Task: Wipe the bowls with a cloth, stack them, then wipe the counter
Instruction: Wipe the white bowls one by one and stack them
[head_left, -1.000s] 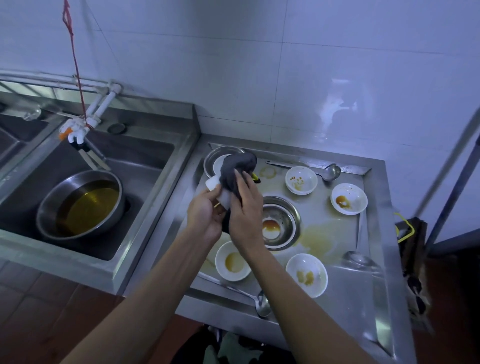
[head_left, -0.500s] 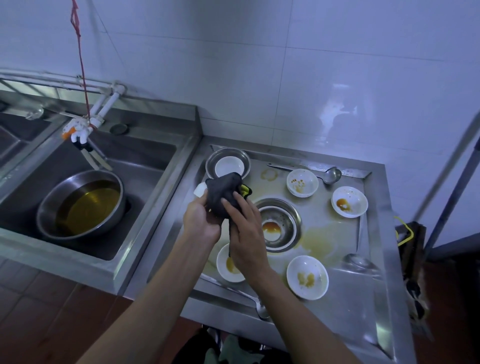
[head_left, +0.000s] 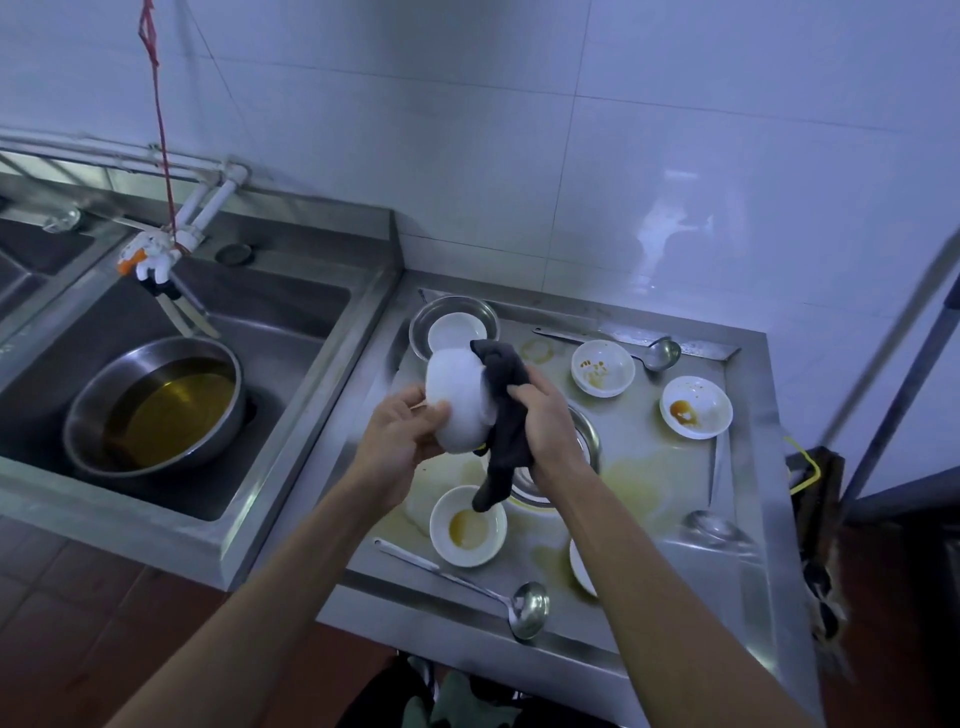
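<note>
Both hands clamped: left hand (head_left: 397, 441) grips white bowl (head_left: 457, 402), right hand (head_left: 545, 421) squeezes dark cloth (head_left: 504, 436).

The inside of the held bowl (head_left: 457, 400) is turned away. The right arm (head_left: 639, 561) covers most of one white bowl (head_left: 579, 564) and the steel bowl (head_left: 584, 441) – their contents cannot be seen. The steel basin (head_left: 156, 405) hides the sink drain.
</note>
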